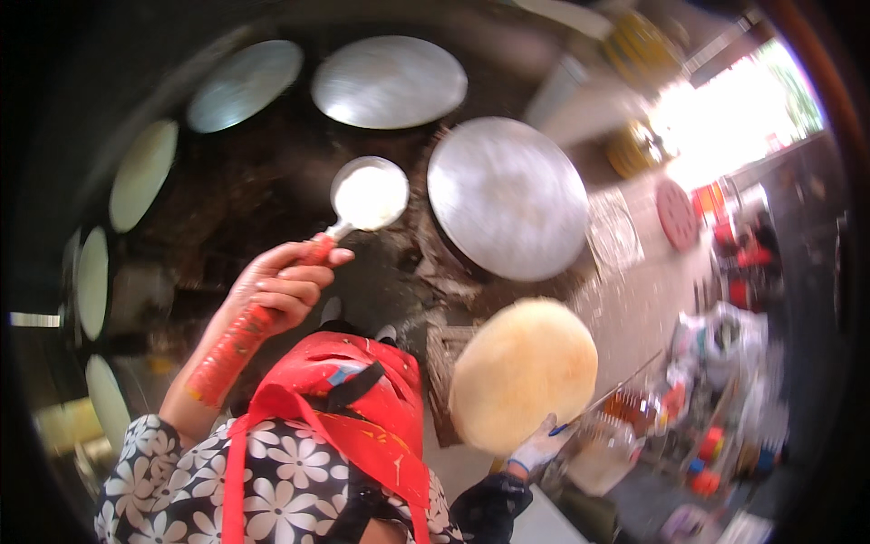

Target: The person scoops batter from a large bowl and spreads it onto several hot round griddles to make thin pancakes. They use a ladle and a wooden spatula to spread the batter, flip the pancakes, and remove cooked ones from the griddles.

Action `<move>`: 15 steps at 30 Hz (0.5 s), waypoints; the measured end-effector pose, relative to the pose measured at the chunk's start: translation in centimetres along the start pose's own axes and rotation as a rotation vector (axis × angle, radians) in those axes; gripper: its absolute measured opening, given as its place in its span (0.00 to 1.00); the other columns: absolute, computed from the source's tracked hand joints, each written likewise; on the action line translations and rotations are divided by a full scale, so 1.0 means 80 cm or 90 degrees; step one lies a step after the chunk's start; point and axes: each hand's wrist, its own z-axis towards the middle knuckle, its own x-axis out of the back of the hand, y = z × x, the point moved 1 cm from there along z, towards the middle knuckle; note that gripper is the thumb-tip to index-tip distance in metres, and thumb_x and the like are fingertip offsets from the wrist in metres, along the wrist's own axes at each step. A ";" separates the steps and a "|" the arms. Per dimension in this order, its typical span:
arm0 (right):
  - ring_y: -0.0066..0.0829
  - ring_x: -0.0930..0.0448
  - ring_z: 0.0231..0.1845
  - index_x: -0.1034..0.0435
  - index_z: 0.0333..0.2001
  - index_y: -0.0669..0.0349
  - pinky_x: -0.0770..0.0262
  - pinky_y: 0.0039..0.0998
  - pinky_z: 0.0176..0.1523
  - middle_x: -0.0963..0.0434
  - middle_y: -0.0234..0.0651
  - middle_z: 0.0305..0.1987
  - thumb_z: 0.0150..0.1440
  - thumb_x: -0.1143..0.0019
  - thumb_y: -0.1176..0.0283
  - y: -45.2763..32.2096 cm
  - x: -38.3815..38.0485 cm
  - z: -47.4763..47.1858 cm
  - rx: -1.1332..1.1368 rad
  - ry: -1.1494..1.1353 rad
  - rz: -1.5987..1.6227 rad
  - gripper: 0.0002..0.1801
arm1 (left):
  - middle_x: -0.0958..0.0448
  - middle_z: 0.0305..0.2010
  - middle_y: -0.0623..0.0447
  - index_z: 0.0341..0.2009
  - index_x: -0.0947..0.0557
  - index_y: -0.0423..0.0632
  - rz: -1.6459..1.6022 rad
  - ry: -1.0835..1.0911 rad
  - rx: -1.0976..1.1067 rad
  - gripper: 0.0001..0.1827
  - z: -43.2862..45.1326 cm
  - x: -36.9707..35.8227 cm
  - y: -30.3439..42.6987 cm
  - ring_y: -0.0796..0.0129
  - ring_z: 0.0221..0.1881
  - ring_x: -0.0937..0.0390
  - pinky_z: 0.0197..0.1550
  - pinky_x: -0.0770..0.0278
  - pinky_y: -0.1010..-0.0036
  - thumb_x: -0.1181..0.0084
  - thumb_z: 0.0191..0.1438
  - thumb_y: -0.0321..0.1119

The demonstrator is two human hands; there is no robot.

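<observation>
My left hand [289, 282] grips the red-wrapped handle [234, 353] of a metal ladle. White batter-like liquid fills its round bowl [370, 194], held above the floor and left of a round metal griddle [506, 197]. Lower right, my gloved right hand [538, 445], in a dark sleeve, holds a thin stick tool with a blue grip [559, 430]. Its fingers are at the lower edge of a large round flatbread [523, 374]. The flatbread lies over a wooden board or frame [445, 398], mostly hidden beneath it.
More round griddles stand in a ring, among them one at the top [389, 81] and one upper left [245, 85]. Pale-topped discs [143, 177] line the left. At right are a plastic jug [601, 455], plastic bags [724, 340] and a pink perforated disc [676, 214].
</observation>
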 end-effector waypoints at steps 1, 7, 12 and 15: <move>0.35 0.17 0.50 0.39 0.73 0.68 0.22 0.35 0.54 0.19 0.48 0.57 0.67 0.40 0.70 -0.039 -0.010 0.002 0.027 -0.064 -0.007 0.34 | 0.36 0.25 0.56 0.61 0.31 0.31 -0.008 -0.001 -0.009 0.21 -0.007 0.007 0.001 0.78 0.17 0.35 0.15 0.29 0.81 0.54 0.74 0.36; 0.29 0.22 0.35 0.36 0.69 0.74 0.24 0.32 0.41 0.21 0.41 0.38 0.73 0.47 0.65 -0.230 -0.171 -0.070 0.231 -0.410 0.152 0.28 | 0.41 0.23 0.59 0.61 0.28 0.33 -0.032 -0.037 -0.091 0.16 -0.074 0.043 0.014 0.81 0.15 0.45 0.12 0.39 0.83 0.54 0.74 0.29; 0.32 0.17 0.39 0.38 0.69 0.76 0.20 0.32 0.46 0.16 0.45 0.42 0.72 0.49 0.68 -0.368 -0.253 -0.267 0.520 -0.715 0.205 0.28 | 0.41 0.22 0.61 0.58 0.28 0.36 -0.045 -0.092 -0.277 0.14 -0.164 0.090 0.026 0.84 0.17 0.45 0.15 0.38 0.86 0.51 0.71 0.28; 0.28 0.19 0.36 0.40 0.72 0.73 0.22 0.28 0.43 0.17 0.41 0.41 0.73 0.50 0.69 -0.371 -0.299 -0.358 0.576 -0.831 0.259 0.29 | 0.40 0.23 0.61 0.58 0.27 0.38 -0.023 -0.100 -0.395 0.14 -0.229 0.129 0.030 0.84 0.17 0.44 0.16 0.38 0.86 0.49 0.72 0.31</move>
